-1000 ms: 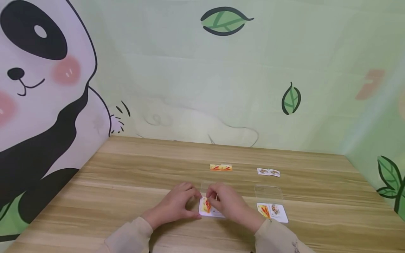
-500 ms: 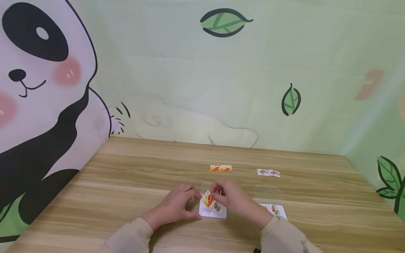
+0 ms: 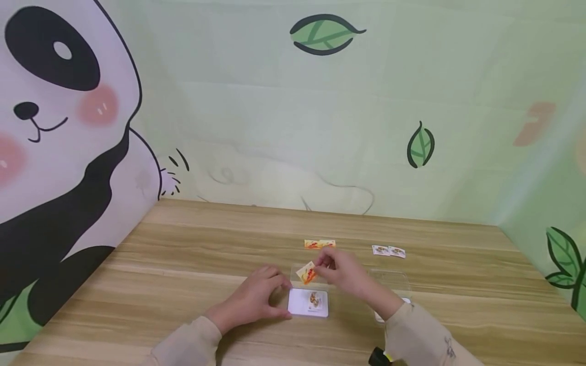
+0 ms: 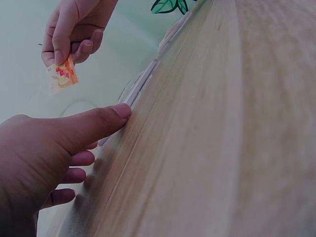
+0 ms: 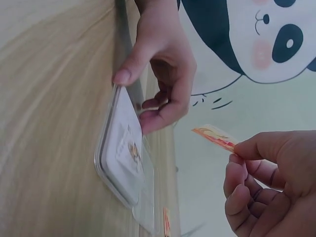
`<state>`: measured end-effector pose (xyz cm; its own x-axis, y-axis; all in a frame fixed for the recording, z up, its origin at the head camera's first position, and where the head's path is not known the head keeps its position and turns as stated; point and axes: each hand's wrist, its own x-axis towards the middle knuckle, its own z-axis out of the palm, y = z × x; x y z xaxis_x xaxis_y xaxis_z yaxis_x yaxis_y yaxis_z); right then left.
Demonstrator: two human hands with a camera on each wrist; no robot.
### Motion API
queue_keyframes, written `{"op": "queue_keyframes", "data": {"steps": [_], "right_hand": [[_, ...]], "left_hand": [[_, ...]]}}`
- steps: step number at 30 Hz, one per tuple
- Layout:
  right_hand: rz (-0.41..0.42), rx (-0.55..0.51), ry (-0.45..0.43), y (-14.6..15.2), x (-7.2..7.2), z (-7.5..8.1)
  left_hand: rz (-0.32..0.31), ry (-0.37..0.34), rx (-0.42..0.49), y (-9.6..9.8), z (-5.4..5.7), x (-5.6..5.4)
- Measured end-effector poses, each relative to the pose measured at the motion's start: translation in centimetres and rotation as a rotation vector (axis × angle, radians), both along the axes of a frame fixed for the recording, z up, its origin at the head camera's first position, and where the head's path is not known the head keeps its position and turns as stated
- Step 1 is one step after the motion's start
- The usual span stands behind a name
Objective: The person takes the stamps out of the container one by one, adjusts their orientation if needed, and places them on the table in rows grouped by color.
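My right hand (image 3: 344, 275) pinches a small orange-and-yellow printed card (image 3: 307, 273) between thumb and forefinger, raised above the table. In the right wrist view, that card (image 5: 216, 137) is tilted and apart from everything else. My left hand (image 3: 255, 295) grips a flat clear case filled with white cards (image 3: 297, 303) at its left side, thumb at the near corner and forefinger at the far one. On the top white card, at the right, lies a small brown-printed picture card (image 3: 315, 300). The case's clear lid (image 5: 146, 197) lies folded open behind it.
Two orange printed cards (image 3: 319, 244) lie side by side farther back, and two white picture cards (image 3: 388, 250) to their right. A second case, its clear lid (image 3: 390, 277) open, is mostly hidden by my right forearm. A painted wall (image 3: 274, 101) bounds the wooden table (image 3: 114, 284).
My right hand has lifted the orange card off the left side of the white card and moved up and slightly right. The left hand has stayed on the case.
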<state>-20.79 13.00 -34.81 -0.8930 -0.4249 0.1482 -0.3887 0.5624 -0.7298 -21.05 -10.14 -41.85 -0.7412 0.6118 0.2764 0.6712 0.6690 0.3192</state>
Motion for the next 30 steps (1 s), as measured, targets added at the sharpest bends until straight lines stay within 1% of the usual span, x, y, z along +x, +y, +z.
{"op": "queue_keyframes", "data": {"steps": [6,10,19,30], "right_hand": [[-0.006,-0.073,-0.05,0.8,-0.9,-0.1],[-0.025,-0.096,-0.089,1.4,-1.4,-0.1],[-0.102,-0.096,-0.111,2.5,-2.5,-0.1],[-0.168,-0.086,-0.136,3.4,-3.7,0.2]], "left_hand": [[0.003,0.009,-0.006,-0.1,-0.2,0.0],[0.003,0.015,-0.007,-0.1,-0.2,0.0],[0.009,-0.007,-0.014,0.0,0.1,0.1],[0.011,0.002,-0.02,0.1,0.3,0.2]]}}
